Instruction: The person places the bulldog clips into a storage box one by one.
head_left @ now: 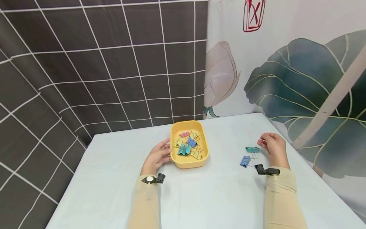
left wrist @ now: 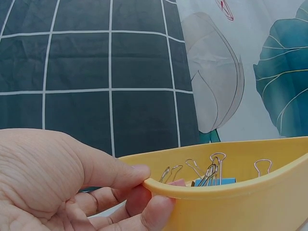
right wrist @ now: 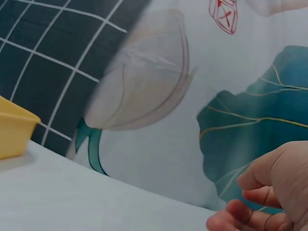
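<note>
My left hand (head_left: 158, 155) pinches the rim of a yellow plastic bin (head_left: 190, 164), thumb on the lip and fingers along the outer wall, as the left wrist view shows. Inside lie several binder clips: a pink clip (head_left: 184, 134), a blue clip (head_left: 192, 142), teal clips (head_left: 184, 149) and pale yellow clips (head_left: 196, 154). On the right of the table, my right hand (head_left: 275, 148) hovers with loosely bent fingers and nothing seen between them. Just left of its fingertips lies a teal binder clip (head_left: 252, 149), and nearer to me another blue binder clip (head_left: 245, 161).
A white cloth covers the table (head_left: 211, 197). Behind it hang a dark curtain with a white grid (head_left: 114, 63) and a pale cloth printed with a lotus (head_left: 221, 74). Each wrist wears a black strap-on camera (head_left: 267, 171).
</note>
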### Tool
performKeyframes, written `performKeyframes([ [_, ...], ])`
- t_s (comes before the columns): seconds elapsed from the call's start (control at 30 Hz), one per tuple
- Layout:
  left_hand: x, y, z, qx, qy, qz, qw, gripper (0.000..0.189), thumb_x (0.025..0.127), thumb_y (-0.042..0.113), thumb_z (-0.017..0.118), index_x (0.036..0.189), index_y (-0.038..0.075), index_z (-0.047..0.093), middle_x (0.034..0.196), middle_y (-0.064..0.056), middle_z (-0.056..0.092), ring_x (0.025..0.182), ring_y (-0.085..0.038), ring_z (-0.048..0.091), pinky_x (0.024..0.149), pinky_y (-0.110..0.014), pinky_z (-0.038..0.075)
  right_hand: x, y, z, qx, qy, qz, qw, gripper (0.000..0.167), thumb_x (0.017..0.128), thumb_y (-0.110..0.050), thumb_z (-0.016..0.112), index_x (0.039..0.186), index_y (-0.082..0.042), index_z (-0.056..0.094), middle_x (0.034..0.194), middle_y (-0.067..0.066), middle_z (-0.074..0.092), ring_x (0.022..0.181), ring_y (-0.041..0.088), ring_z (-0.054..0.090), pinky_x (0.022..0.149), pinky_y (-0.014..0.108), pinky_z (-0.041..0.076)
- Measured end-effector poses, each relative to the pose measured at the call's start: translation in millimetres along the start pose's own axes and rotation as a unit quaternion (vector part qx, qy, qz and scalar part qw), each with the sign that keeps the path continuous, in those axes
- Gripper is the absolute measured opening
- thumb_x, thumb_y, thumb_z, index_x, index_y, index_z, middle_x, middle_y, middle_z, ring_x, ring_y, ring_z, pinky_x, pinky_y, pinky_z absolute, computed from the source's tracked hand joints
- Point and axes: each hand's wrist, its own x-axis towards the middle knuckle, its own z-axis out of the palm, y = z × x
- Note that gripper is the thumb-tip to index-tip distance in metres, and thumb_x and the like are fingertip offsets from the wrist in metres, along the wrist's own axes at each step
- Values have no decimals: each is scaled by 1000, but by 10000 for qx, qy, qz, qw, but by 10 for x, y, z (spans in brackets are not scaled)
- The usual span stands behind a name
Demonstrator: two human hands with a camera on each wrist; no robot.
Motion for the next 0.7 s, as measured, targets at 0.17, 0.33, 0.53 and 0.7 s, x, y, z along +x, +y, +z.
performKeyframes([
  [0.17,-12,9,7,37,43,-24,10000,63,95,-8,57,153,13,44,127,-13,51,88,-19,64,67,-28,61,33,40,-64,-565,162,111,9982,17,102,-25,57,114,-13,55,109,5,53,85,11,61,73,17,59],
  [0.33,-14,9,13,43,49,-15,10000,62,95,-8,56,153,12,44,129,-15,50,90,-20,64,67,-29,61,61,81,-144,-1607,89,104,9869,34,103,-27,53,127,-3,53,112,9,55,76,8,63,71,20,59],
  [0.53,-18,-3,8,56,20,-17,10000,63,96,-8,55,154,11,42,135,-18,49,92,-21,65,68,-29,61,57,106,-204,-2781,-573,208,9586,49,104,-29,49,136,8,47,105,14,60,73,11,62,64,20,56],
  [0.7,-15,-2,4,25,-45,27,10000,62,96,-9,54,154,10,41,136,-18,48,93,-21,65,68,-29,62,35,88,-198,-2861,-967,284,9529,50,104,-26,49,137,11,43,91,9,62,69,11,64,63,22,58],
])
